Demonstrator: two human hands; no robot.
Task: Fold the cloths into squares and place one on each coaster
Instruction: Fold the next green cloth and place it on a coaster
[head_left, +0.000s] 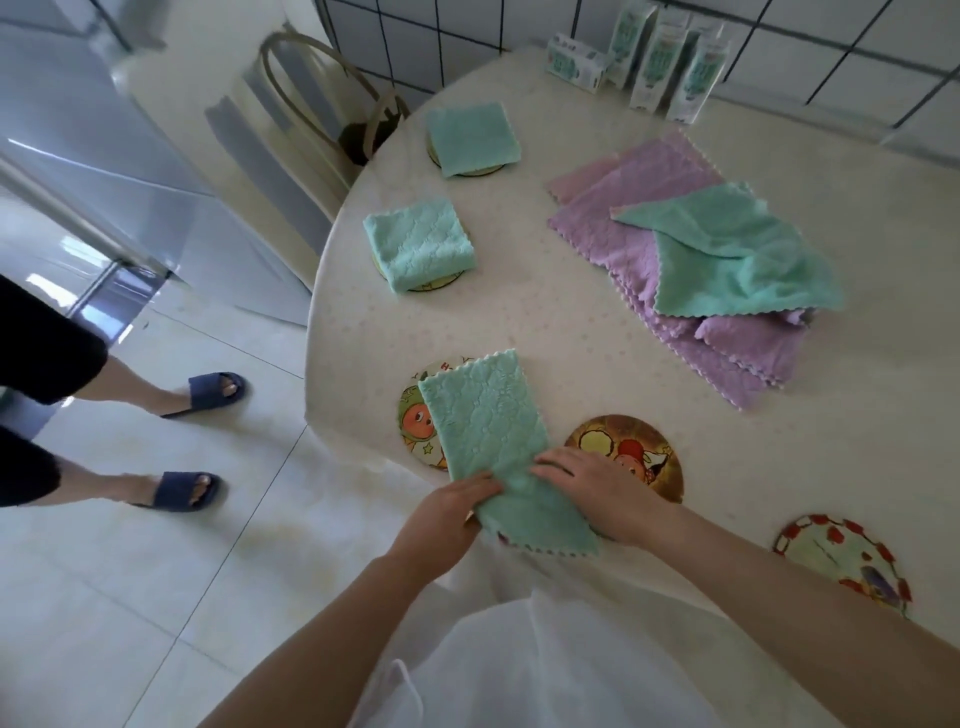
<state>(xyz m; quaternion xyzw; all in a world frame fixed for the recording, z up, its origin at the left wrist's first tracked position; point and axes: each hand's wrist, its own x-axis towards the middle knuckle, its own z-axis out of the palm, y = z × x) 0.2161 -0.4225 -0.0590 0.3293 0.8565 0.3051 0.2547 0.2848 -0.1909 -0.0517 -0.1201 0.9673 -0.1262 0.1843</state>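
Green cloth (488, 431) overlapping coaster (415, 415), lilac pile (649, 208), cartons (654, 62) beyond

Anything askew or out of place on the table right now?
Nothing spilled or damaged. The half-folded mint-green cloth lies skewed across the cartoon-print round coaster, its near end at the edge of the table. At the back, one white-and-green carton lies on its side beside upright ones.

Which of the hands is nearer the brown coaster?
Right. The right hand overlaps the brown coaster, resting on the green cloth; the left hand grips the cloth's opposite edge, clear of the coaster.
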